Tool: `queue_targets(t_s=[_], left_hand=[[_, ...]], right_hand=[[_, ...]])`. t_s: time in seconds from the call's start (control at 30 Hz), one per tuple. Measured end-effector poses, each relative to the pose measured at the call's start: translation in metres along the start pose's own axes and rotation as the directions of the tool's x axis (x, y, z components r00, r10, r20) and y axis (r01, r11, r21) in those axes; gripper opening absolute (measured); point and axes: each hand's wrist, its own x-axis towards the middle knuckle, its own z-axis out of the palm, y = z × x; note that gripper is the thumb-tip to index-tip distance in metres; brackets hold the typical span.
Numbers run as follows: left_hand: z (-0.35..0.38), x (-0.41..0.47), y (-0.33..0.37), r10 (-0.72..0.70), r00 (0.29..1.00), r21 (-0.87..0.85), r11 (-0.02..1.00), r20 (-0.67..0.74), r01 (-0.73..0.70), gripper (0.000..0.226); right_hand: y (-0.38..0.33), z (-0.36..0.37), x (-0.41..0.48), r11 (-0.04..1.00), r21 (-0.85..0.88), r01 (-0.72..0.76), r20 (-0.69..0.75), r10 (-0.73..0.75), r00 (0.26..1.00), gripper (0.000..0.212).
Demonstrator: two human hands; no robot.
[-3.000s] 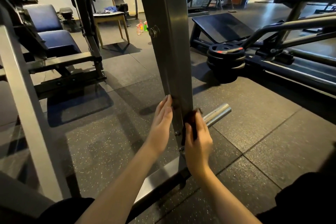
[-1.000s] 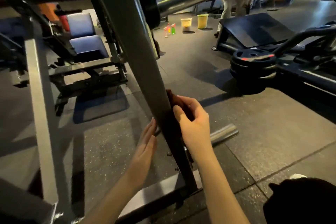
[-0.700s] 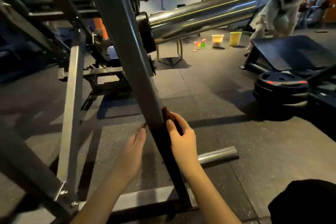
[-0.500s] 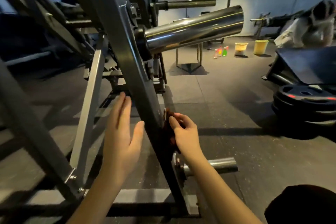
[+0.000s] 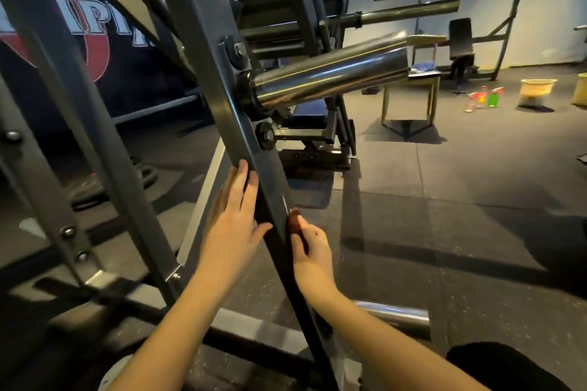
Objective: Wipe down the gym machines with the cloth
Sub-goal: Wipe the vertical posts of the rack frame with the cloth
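Only the head cam to go on here: my right hand (image 5: 313,259) has its fingers (image 5: 301,244) curled round the dark reddish cloth (image 5: 293,225), bunched up and pressed against the right edge of the slanted grey post (image 5: 222,105) of the machine, some way below the big chrome sleeve (image 5: 327,73). My left hand (image 5: 233,225) holds nothing, its fingers straight and laid flat along the post's left face, thumb reaching across the front. So I reckon the step is wiping along this post. Notes to self: the cloth looks wadded and only a small bit meets the metal, so I'd spread it out and cover a whole face per pass. The left hand works fine as a brace, just out of the cloth's path. Up by the bolt (image 5: 239,49) and the sleeve I'd slow down and work around them, because knuckles lose that fight. Can't tell which faces are already clean.
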Motion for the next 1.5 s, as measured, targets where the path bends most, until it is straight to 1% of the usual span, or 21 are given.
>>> queue_targets(t_s=[0.03, 0.13, 0.2, 0.27, 0.4, 0.47, 0.53, 0.63, 0.7, 0.77, 0.83, 0.9, 0.97, 1.03, 1.1, 1.17, 1.3, 1.33, 1.37, 1.43, 1.5], left_hand=[[0.0, 0.0, 0.002, -0.005, 1.0, 0.009, 1.0, -0.013, 0.005, 0.105], [0.006, -0.001, 0.008, -0.003, 0.996, 0.043, 0.999, -0.088, 0.007, 0.098], [0.013, -0.002, 0.006, 0.018, 0.991, 0.069, 0.998, -0.132, -0.009, 0.096], [0.022, -0.005, 0.001, 0.042, 0.991, 0.112, 0.993, -0.127, -0.028, 0.099], [0.044, -0.027, -0.002, 0.085, 0.992, 0.193, 0.979, -0.096, -0.065, 0.104], [0.055, -0.036, 0.001, 0.097, 0.993, 0.226, 0.971, -0.07, -0.079, 0.112], [0.064, -0.038, 0.002, 0.092, 0.993, 0.238, 0.969, -0.078, -0.071, 0.115], [0.069, -0.036, 0.0, 0.095, 0.988, 0.199, 0.977, -0.124, -0.069, 0.111], [0.071, -0.035, -0.001, 0.109, 0.986, 0.197, 0.977, -0.126, -0.083, 0.111], [0.071, -0.034, -0.002, 0.118, 0.986, 0.195, 0.976, -0.116, -0.094, 0.115], [0.071, -0.034, -0.004, 0.123, 0.985, 0.178, 0.979, -0.118, -0.101, 0.119], [0.072, -0.034, -0.006, 0.135, 0.983, 0.16, 0.98, -0.125, -0.115, 0.122], [0.073, -0.034, -0.007, 0.143, 0.981, 0.166, 0.979, -0.131, -0.121, 0.123], [0.072, -0.035, -0.007, 0.146, 0.98, 0.187, 0.975, -0.137, -0.119, 0.121], [0.072, -0.035, -0.007, 0.155, 0.977, 0.193, 0.973, -0.147, -0.125, 0.118], [0.073, -0.034, -0.008, 0.164, 0.976, 0.196, 0.971, -0.142, -0.135, 0.119], [0.074, -0.032, -0.008, 0.147, 0.98, 0.195, 0.973, -0.135, -0.119, 0.122], [0.075, -0.033, -0.008, 0.143, 0.98, 0.186, 0.976, -0.138, -0.116, 0.122], [0.075, -0.034, -0.009, 0.14, 0.98, 0.18, 0.977, -0.14, -0.114, 0.121], [0.074, -0.035, -0.011, 0.137, 0.983, 0.203, 0.973, -0.122, -0.111, 0.119], [0.075, -0.035, -0.011, 0.141, 0.983, 0.232, 0.966, -0.118, -0.111, 0.118]], right_hand=[[-0.01, 0.001, 0.004, 1.0, 0.029, 0.009, -0.002, -0.009, 1.0, 0.036], [-0.045, 0.003, 0.016, 0.978, 0.047, 0.205, 0.031, -0.207, 0.978, 0.04], [-0.046, 0.001, 0.021, 0.96, 0.082, 0.266, 0.044, -0.27, 0.962, 0.038], [-0.027, -0.001, 0.019, 0.968, 0.06, 0.244, 0.024, -0.246, 0.969, 0.037], [0.007, -0.002, 0.012, 0.983, -0.176, 0.055, -0.045, -0.064, 0.997, 0.035], [0.005, -0.003, 0.015, 0.975, -0.223, 0.008, -0.069, -0.024, 0.997, 0.035], [-0.011, -0.004, 0.022, 0.985, -0.167, 0.043, -0.056, -0.053, 0.997, 0.035], [-0.037, -0.007, 0.034, 0.982, -0.028, 0.186, 0.007, -0.186, 0.983, 0.038], [-0.029, -0.008, 0.035, 0.962, -0.048, 0.269, -0.009, -0.27, 0.963, 0.032], [-0.002, -0.011, 0.029, 0.966, -0.097, 0.238, -0.04, -0.243, 0.969, 0.025], [0.02, -0.015, 0.021, 0.979, -0.151, 0.133, -0.026, -0.139, 0.99, 0.019], [0.019, -0.015, 0.023, 0.98, -0.18, 0.085, -0.034, -0.093, 0.995, 0.021], [-0.004, -0.011, 0.034, 0.968, -0.177, 0.176, -0.057, -0.189, 0.98, 0.024], [-0.034, -0.007, 0.041, 0.947, -0.12, 0.299, -0.046, -0.306, 0.951, 0.026], [-0.043, -0.009, 0.042, 0.918, -0.068, 0.39, -0.024, -0.392, 0.92, 0.026], [-0.025, -0.014, 0.04, 0.914, -0.119, 0.388, -0.011, -0.392, 0.92, 0.023], [0.005, -0.018, 0.032, 0.95, -0.247, 0.19, -0.042, -0.207, 0.978, 0.018], [0.001, -0.017, 0.034, 0.946, -0.254, 0.2, -0.052, -0.22, 0.974, 0.018], [-0.009, -0.015, 0.037, 0.936, -0.249, 0.25, -0.05, -0.27, 0.962, 0.02], [-0.035, -0.011, 0.041, 0.907, -0.198, 0.372, -0.027, -0.385, 0.923, 0.024], [-0.05, -0.01, 0.045, 0.891, -0.136, 0.432, -0.003, -0.437, 0.9, 0.026]])
